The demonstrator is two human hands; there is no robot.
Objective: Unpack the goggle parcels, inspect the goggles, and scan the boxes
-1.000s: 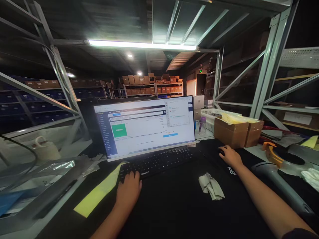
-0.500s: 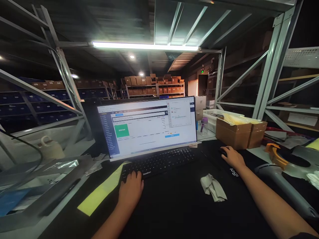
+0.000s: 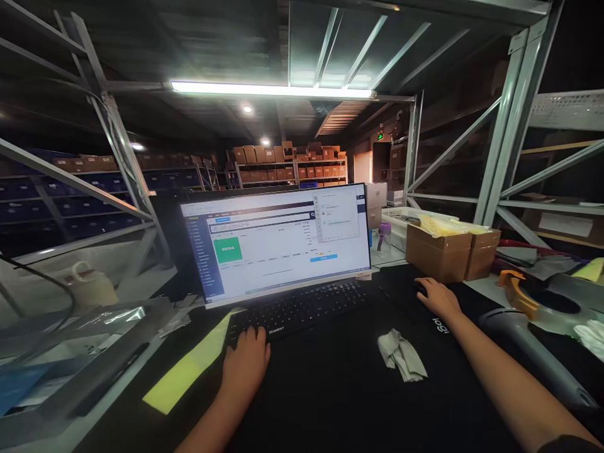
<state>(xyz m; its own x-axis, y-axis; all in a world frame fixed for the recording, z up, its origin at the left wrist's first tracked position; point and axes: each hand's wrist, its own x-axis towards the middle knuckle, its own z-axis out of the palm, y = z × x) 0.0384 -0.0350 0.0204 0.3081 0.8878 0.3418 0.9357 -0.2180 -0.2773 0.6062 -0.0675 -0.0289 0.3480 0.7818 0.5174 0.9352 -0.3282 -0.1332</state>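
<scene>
My left hand (image 3: 246,357) rests on the lower left corner of a black keyboard (image 3: 302,309), palm down, fingers stretched toward the keys. At the right, my right hand (image 3: 438,297) lies over a black computer mouse (image 3: 419,286), mostly hidden under the fingers. Behind the keyboard stands a lit monitor (image 3: 278,251) showing a web page with a green square and a smaller window over it. A yellow paper strip (image 3: 186,371) lies beside my left hand. Between my hands, a crumpled grey cloth (image 3: 401,355) sits on the black desk mat (image 3: 325,390).
A handheld barcode scanner (image 3: 533,352) lies right of my right forearm, near an orange tape dispenser (image 3: 519,296). Cardboard boxes (image 3: 436,251) with yellow papers and a purple-lidded bottle (image 3: 384,238) stand behind. A grey tray (image 3: 136,343) is at left. Metal rack posts (image 3: 509,119) frame the desk.
The view has shifted slightly, moving everything a little to the left. Both hands keep their places on the keyboard and mouse; the screen looks the same.
</scene>
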